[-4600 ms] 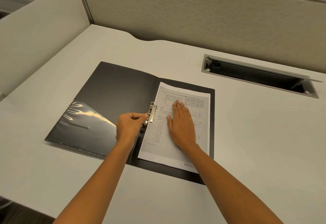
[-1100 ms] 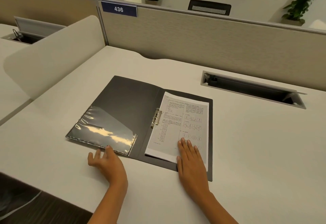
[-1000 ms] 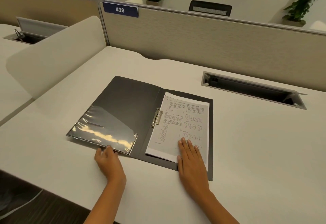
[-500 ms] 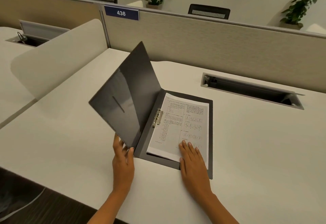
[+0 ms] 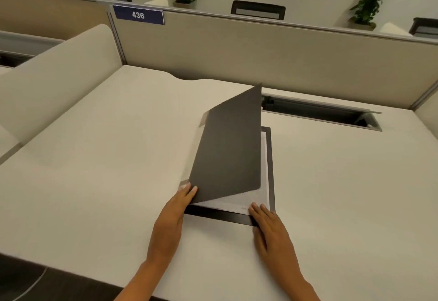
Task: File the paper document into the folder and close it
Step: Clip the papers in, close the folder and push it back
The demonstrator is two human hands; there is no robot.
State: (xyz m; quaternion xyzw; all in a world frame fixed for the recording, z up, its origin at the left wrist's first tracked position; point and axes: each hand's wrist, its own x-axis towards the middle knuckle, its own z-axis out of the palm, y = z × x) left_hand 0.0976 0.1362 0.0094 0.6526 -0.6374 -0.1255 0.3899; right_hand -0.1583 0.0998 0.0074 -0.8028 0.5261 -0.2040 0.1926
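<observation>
A dark grey folder (image 5: 228, 148) lies on the pale desk (image 5: 106, 158), its front cover tilted over the back half and partly down. The white paper document (image 5: 237, 203) sits inside; only a strip along its near and right edges shows under the cover. My left hand (image 5: 175, 215) rests at the cover's near left corner, fingertips touching its edge. Flat on the desk, my right hand (image 5: 267, 224) has its fingertips on the folder's near right corner and the paper's edge. The metal clip is hidden by the cover.
An open cable tray slot (image 5: 320, 113) is recessed in the desk behind the folder. A beige partition (image 5: 260, 46) with a blue "436" sign (image 5: 138, 15) stands at the back. A curved side divider (image 5: 52, 77) rises on the left. The desk's near edge runs below my forearms.
The front cover has swung from standing left of the spine to leaning over the paper. My left hand followed it to the right. My right hand slid back toward the near right corner.
</observation>
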